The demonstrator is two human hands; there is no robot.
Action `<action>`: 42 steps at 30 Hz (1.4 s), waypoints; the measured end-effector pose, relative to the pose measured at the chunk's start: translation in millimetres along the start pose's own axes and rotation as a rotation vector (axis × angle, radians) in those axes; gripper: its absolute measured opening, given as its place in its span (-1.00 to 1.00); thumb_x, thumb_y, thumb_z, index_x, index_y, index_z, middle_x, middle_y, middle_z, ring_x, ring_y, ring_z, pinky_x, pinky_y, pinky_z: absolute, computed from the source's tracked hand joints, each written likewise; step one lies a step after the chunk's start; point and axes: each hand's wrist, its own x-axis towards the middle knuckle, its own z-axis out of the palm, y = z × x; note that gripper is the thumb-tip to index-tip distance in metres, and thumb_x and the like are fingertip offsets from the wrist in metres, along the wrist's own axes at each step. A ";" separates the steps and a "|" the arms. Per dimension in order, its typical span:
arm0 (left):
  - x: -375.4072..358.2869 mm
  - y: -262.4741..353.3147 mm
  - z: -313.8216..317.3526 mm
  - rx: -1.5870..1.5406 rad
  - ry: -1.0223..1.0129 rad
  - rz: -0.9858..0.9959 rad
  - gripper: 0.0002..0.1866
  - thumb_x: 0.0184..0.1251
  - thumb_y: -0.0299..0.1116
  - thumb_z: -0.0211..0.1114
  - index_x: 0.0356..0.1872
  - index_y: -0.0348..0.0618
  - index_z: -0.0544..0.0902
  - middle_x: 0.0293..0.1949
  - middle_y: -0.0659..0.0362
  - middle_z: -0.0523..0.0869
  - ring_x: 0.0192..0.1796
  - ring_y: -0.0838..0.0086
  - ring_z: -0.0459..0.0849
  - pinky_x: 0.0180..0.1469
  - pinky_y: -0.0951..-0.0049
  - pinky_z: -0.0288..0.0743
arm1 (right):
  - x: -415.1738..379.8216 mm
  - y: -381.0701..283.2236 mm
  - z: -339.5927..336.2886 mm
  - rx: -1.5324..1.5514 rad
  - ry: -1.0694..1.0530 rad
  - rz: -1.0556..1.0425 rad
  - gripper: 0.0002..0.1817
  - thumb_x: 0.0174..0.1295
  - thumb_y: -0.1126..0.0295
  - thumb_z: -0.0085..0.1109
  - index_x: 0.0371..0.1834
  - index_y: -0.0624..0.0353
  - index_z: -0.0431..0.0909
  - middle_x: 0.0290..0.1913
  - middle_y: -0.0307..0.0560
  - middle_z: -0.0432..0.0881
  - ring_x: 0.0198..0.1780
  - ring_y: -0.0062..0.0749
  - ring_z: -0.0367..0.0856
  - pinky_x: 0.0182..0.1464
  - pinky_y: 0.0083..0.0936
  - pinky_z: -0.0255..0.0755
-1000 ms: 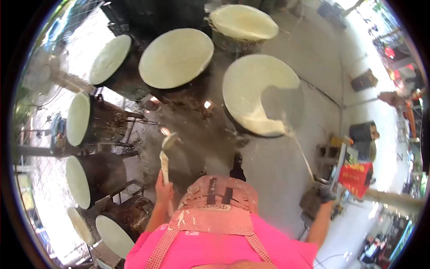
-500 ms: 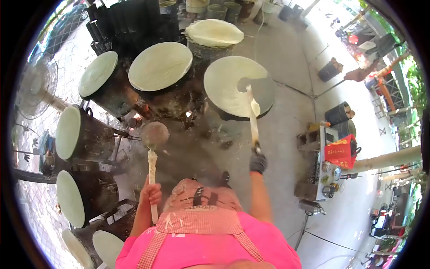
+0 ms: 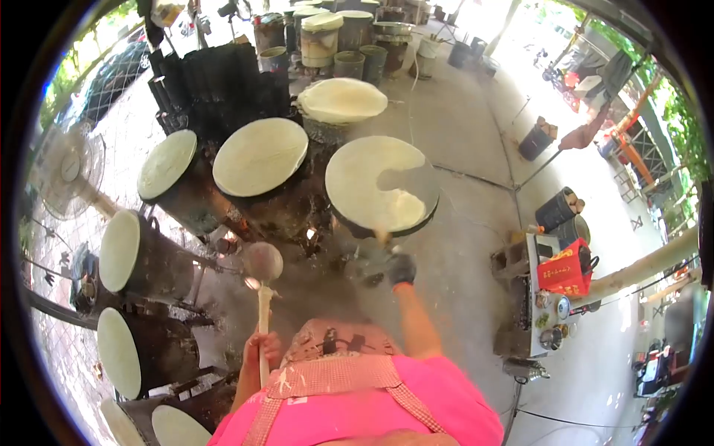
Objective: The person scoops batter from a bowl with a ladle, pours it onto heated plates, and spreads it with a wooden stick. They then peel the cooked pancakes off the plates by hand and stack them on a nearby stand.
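Observation:
My right hand point(image 3: 401, 268), in a dark glove, grips a long spreader handle whose pale tip rests on the near edge of a round griddle point(image 3: 381, 186). White batter covers most of that griddle; a bare grey patch remains at its right. My left hand point(image 3: 262, 348) holds the batter-caked handle of a ladle point(image 3: 262, 263), upright, its round bowl above the ground beside the stoves. A pink shirt and checked apron fill the bottom of the view.
Several other round griddles coated in batter stand on dark drum stoves point(image 3: 259, 156) in an arc to the left and ahead. A fan point(image 3: 68, 172) stands far left. A small stand with a red box point(image 3: 563, 269) and cups sits at right. Buckets stand behind.
My right hand drew the spreader back toward me across the near griddle, so batter now covers more of it. The ladle in my left hand stayed upright. The view tilted up.

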 end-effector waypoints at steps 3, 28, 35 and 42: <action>6.5 -3.3 4.7 -0.029 -0.008 -0.057 -0.40 0.17 -0.50 0.01 0.26 0.22 0.14 -0.57 0.22 0.28 -0.53 0.56 0.29 -0.51 0.57 0.33 | -2.8 60.9 -2.4 1.543 -0.683 0.369 -0.70 0.14 0.19 -0.08 -0.47 0.12 0.60 -0.74 0.00 0.51 -0.77 -0.20 0.45 -0.70 -0.36 0.29; 113.8 -46.7 -6.5 -0.076 0.305 -0.181 -0.50 0.24 -0.47 -0.12 0.22 0.21 0.20 -0.70 0.29 0.21 -0.74 0.64 0.20 -0.75 0.63 0.17 | 93.0 44.6 161.7 2.116 -1.598 0.485 -0.50 0.12 -0.03 -0.07 -0.25 0.25 0.50 -0.32 0.30 0.51 -0.25 0.05 0.53 -0.22 -0.26 0.39; 117.1 -49.9 20.3 0.143 0.324 -0.133 -0.48 0.21 -0.51 -0.09 0.22 0.21 0.21 -0.71 0.30 0.19 -0.75 0.65 0.16 -0.75 0.65 0.13 | 141.2 -44.0 194.3 2.434 -1.882 1.088 -0.57 0.07 0.02 -0.03 -0.39 0.22 0.57 -0.42 0.15 0.58 -0.34 0.04 0.55 -0.28 -0.18 0.37; 99.9 -6.1 4.1 -0.061 0.479 -0.166 -0.77 0.25 -0.46 -0.11 -0.08 -0.14 0.39 -0.72 0.31 0.21 -0.77 0.70 0.14 -0.77 0.67 0.11 | 50.9 -57.1 90.6 2.301 -0.818 0.099 -0.77 0.07 0.15 0.03 -0.59 0.02 0.51 -0.62 -0.08 0.52 -0.57 -0.29 0.49 -0.47 -0.29 0.34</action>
